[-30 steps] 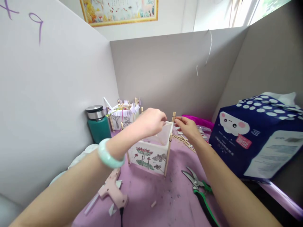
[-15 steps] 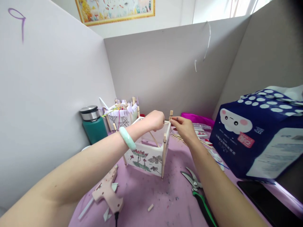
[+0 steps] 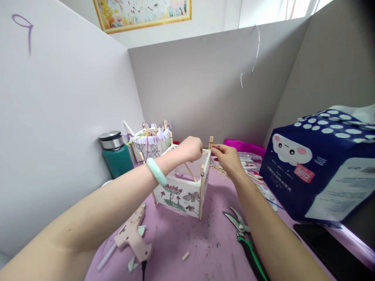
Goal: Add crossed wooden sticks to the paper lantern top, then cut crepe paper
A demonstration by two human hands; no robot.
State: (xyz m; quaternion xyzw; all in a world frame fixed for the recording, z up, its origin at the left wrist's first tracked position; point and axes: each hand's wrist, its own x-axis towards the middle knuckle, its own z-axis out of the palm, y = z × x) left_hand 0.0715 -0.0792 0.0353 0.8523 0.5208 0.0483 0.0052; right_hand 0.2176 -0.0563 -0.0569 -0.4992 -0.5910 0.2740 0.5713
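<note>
A box-shaped paper lantern (image 3: 177, 199) with wooden corner posts stands upright on the table, its near panel painted with a lotus and dark winged shapes. My left hand (image 3: 191, 149), a pale green bangle on its wrist, is closed over the lantern's open top near the far rim. Its fingertips face away, so what they grip is hidden. At the far right corner, my right hand (image 3: 227, 157) pinches the wooden post (image 3: 211, 141) just below its top. A thin stick (image 3: 190, 172) slants inside the lantern.
A pink glue gun (image 3: 135, 238) lies at front left, green-handled pruning shears (image 3: 240, 230) beside my right forearm. Behind stand a teal bottle (image 3: 117, 158) and another fringed lantern (image 3: 150, 145). A blue tissue pack (image 3: 316, 168) and a black phone (image 3: 331, 249) occupy the right.
Hardly anything differs. The lantern's near right post sits very slightly further left, and both hands keep their places at the far rim and corner.
</note>
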